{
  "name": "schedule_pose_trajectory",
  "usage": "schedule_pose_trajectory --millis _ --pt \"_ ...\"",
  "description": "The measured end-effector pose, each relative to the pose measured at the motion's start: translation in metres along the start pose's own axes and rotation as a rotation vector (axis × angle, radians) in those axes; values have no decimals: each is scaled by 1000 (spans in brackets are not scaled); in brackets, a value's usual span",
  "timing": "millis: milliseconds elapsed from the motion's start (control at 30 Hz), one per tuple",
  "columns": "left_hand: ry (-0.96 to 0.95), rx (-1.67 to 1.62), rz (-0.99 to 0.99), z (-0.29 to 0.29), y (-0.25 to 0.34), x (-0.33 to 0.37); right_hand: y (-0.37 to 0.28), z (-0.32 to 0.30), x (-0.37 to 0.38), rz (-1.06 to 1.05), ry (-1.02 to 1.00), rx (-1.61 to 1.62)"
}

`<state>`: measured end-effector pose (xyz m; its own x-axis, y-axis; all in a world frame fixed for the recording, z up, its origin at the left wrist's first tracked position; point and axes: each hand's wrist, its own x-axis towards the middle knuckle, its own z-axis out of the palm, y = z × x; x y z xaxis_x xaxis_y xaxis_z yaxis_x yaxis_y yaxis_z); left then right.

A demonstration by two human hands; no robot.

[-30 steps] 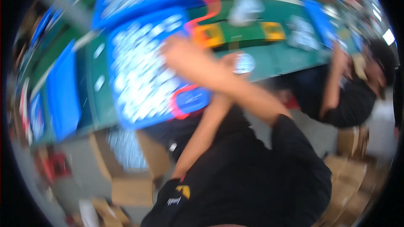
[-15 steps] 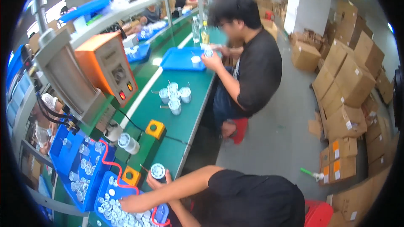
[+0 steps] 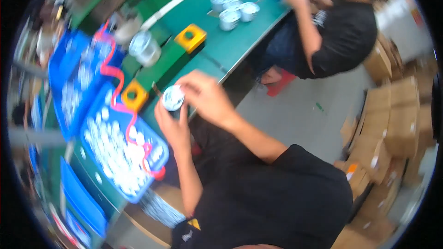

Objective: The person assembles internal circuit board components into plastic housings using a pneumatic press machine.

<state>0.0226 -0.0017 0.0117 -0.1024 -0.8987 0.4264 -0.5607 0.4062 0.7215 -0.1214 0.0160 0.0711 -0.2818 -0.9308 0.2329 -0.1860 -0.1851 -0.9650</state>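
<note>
My left hand (image 3: 171, 122) is wrapped round a short white cylindrical part (image 3: 173, 98) with an openwork round top; a thin brown lead sticks out at its left. My right hand (image 3: 205, 96) is closed, thumb and fingertips pressed together at the right edge of that top. Anything small between those fingertips is too blurred to make out. Left of my hands lies a blue tray (image 3: 162, 153) heaped with small white pieces (image 3: 110, 150). A similar white cylinder (image 3: 145, 49) stands beyond, at the green machine base (image 3: 168, 67).
Yellow button boxes (image 3: 190, 38) (image 3: 134, 96) flank the machine base. A red hose (image 3: 121, 83) loops over the tray. Another blue bin (image 3: 60, 87) holds more white parts. Several finished-looking white cylinders (image 3: 230, 19) stand farther along the green bench. A co-worker (image 3: 346, 41) sits there; cartons (image 3: 387, 115) are stacked right.
My right hand has come out of the tray of small white pieces and up to the cylinder in my left hand. The whole view has shifted and turned.
</note>
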Motion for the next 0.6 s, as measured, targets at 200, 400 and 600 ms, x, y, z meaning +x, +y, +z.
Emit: schedule_pose_trajectory --millis 200,400,600 --pt "7 -91 9 3 14 6 7 -12 11 157 -35 159" --pt "55 -114 -20 3 6 0 17 12 22 127 -188 143" --pt "54 -110 3 7 6 0 22 10 23 111 -168 54"
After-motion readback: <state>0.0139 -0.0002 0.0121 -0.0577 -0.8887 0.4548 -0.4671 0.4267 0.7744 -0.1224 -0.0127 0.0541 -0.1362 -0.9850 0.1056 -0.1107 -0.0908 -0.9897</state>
